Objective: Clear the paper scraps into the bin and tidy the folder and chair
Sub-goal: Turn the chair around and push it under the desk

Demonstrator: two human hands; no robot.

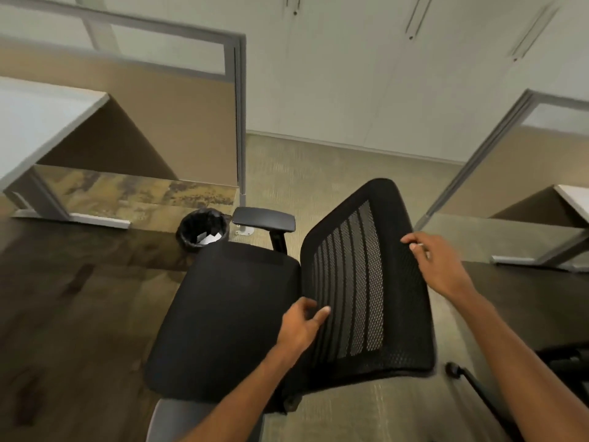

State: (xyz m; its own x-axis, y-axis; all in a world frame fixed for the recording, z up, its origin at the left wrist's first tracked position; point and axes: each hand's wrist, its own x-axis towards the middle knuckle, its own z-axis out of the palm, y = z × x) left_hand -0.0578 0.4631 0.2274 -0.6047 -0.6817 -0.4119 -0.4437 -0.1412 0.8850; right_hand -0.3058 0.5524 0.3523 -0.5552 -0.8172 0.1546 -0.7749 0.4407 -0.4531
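Paper scraps point(208, 239) lie in the bin point(184, 232) just beyond the mesh office chair point(229, 314), so tidying the chair seems the step left; no folder shows. The left hand point(302, 323) curls its grip round the chair back's near edge, the right hand point(436, 266) round its far edge.
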